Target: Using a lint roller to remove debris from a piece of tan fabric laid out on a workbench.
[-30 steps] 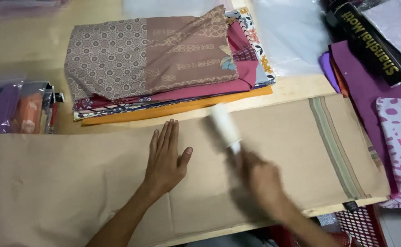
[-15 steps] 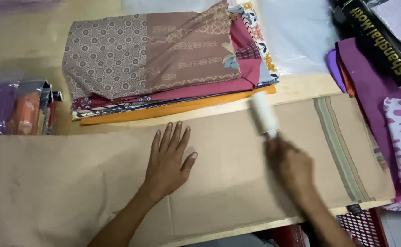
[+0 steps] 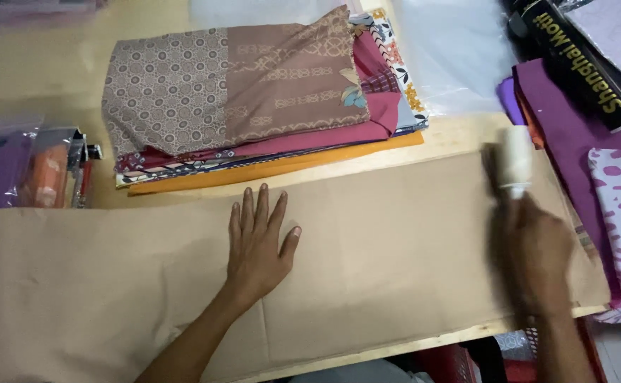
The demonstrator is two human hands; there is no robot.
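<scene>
A long folded tan cloth lies flat across the wooden table. My left hand rests palm down on its middle with the fingers spread. My right hand grips the handle of a white lint roller, whose roll lies on the cloth's right end. The right hand and the roller look blurred.
A stack of folded patterned cloths in brown, red and orange lies behind the tan cloth. Purple and pink fabrics and a black box crowd the right side. Plastic-wrapped packages sit at left. A clear plastic sheet lies at the back.
My right hand has swept the lint roller rightward along the tan cloth, from near its middle to its right end. My left hand has stayed flat on the cloth.
</scene>
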